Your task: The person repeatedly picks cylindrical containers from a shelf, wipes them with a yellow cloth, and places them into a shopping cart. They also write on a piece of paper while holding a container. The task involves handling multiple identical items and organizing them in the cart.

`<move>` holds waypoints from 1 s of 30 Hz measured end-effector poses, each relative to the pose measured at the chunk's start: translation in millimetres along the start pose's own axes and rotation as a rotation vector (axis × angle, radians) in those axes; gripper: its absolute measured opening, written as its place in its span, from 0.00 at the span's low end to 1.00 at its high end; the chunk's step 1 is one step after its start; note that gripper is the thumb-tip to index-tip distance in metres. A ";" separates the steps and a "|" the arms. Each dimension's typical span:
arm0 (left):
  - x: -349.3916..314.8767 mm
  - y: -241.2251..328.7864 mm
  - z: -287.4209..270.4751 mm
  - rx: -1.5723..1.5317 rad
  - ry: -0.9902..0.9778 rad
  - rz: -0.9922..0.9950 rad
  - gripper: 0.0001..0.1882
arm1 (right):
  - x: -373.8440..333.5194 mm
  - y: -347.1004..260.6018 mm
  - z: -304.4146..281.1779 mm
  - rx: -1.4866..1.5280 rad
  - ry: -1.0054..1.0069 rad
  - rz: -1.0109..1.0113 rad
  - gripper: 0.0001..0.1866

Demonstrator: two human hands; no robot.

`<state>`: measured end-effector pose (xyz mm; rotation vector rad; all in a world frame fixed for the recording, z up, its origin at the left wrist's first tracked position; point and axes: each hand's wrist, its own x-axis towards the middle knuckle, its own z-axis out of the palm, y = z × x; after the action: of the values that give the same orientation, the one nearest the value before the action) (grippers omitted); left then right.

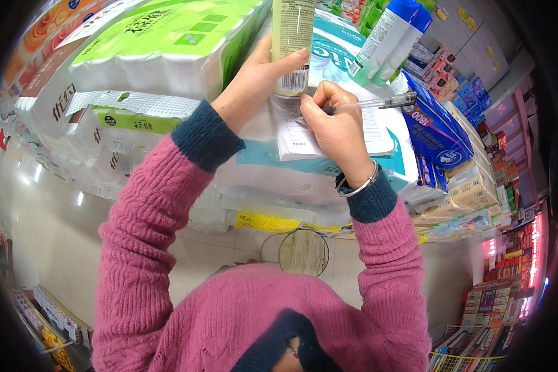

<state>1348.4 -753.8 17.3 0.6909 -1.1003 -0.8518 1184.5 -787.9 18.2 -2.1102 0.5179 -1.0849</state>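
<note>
My left hand [252, 84] is wrapped round a pale olive-green can or bottle [292, 46] with a printed label and a barcode. It stands upright at the far edge of a lined notepad [294, 137]. My right hand [338, 127] grips a pen [387, 101] with a clear barrel and dark cap end, its writing tip down at the page. Some handwriting shows on the sheet between the hands, too small to read. The notepad lies on white and teal plastic-wrapped packs [328, 167]. What the right palm covers of the page is hidden.
Green-and-white tissue packs [155, 49] rise on the left. To the right stand blue-capped spray cans [387, 40] and blue tissue packs [437, 124]. A small round stool [304, 253] is on the floor below. Stocked shelves [508, 279] line the right side.
</note>
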 end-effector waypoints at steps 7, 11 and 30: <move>-1.4 0.6 1.4 0.005 0.005 0.006 0.27 | 1.1 -1.3 -0.4 -0.047 -0.014 -0.049 0.15; -1.0 0.1 0.7 0.004 -0.009 0.011 0.26 | 0.5 -0.9 -1.4 -0.013 0.006 -0.005 0.15; 0.3 -1.5 -0.9 0.011 0.006 0.012 0.25 | -0.1 0.3 -1.1 0.003 0.048 0.032 0.14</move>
<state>1348.9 -754.7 16.0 0.6956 -1.1032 -0.8333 1183.5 -788.5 18.4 -2.0707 0.5710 -1.1199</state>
